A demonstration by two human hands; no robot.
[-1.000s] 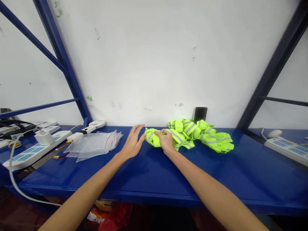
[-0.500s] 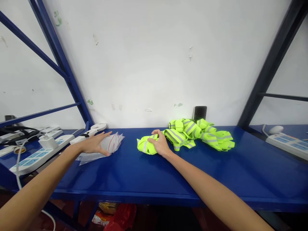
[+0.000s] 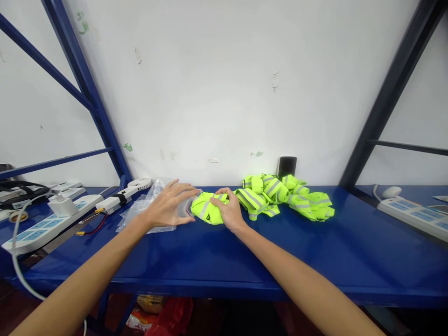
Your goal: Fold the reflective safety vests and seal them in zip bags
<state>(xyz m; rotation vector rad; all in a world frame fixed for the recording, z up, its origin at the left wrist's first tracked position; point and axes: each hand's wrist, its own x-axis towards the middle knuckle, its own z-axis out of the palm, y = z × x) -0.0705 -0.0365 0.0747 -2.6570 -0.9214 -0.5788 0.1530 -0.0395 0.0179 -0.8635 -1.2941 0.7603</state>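
Yellow-green with grey stripes, the bundle [image 3: 206, 211] lies on the blue table [image 3: 196, 259], its right end clasped by the right hand [image 3: 231, 213], thumb on top. Just beside it, the left hand [image 3: 167, 205] curves half open around a clear bag [image 3: 183, 208]; whether it grips, I cannot tell.

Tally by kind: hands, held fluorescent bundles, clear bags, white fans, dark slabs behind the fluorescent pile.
Hands: 2 (left hand, right hand)
Held fluorescent bundle: 1
Clear bags: overlapping, cannot count
White fan: 1
Dark slab: 1
Total without bags: 5
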